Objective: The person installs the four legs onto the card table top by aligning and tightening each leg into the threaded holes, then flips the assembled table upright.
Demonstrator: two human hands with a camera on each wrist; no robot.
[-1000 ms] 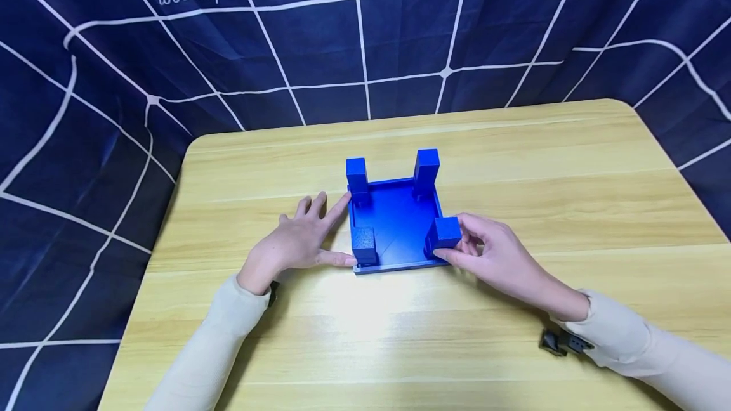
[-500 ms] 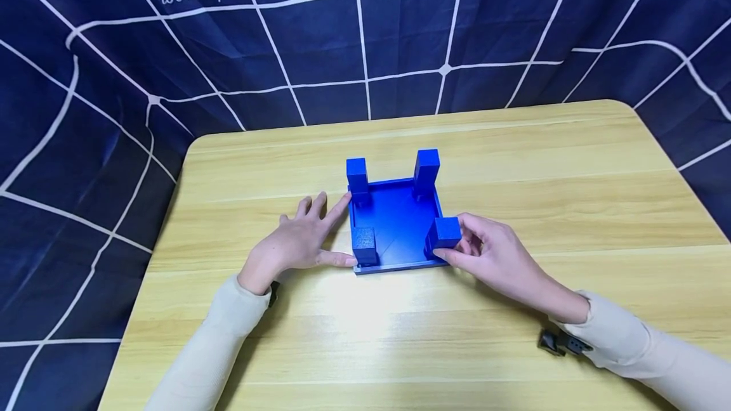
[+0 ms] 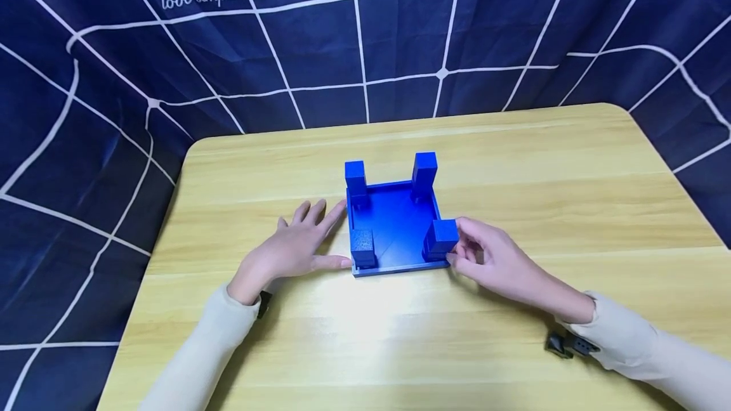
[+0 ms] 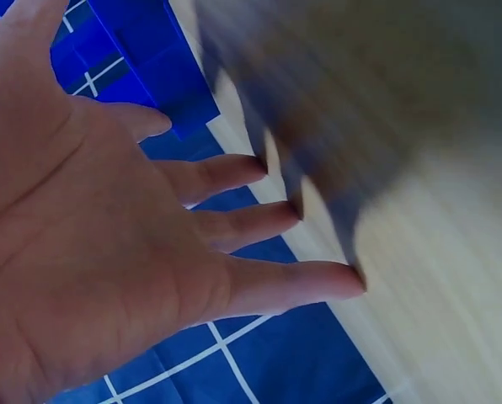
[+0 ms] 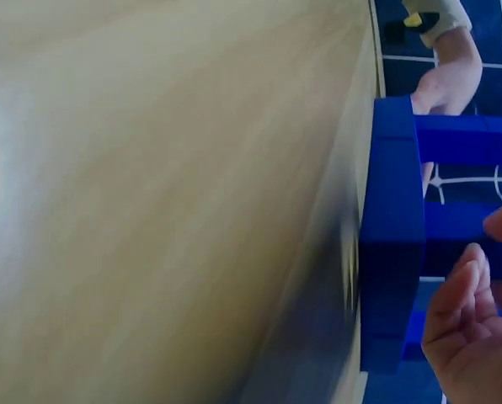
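A square blue tray-like base (image 3: 396,224) with a raised rim lies on the table, and a blue square post stands at each of its corners. My left hand (image 3: 288,249) is spread flat beside the left edge, its thumb tip close to the near-left post (image 3: 363,248). In the left wrist view the straight fingers (image 4: 259,282) hold nothing. My right hand (image 3: 497,259) is just right of the near-right post (image 3: 441,238), fingers loosely bent. The right wrist view has a gap between thumb and fingertips; whether a finger still touches the post is hard to tell.
The wooden table (image 3: 542,182) extends around the base on all sides. Behind it and to both sides hangs a dark blue curtain (image 3: 320,37) with white grid lines. Small black devices sit at both wrists.
My right thumb has come off the near-right post and the hand has loosened from it. My left hand has shifted slightly left, away from the base's edge. The base stands where it was.
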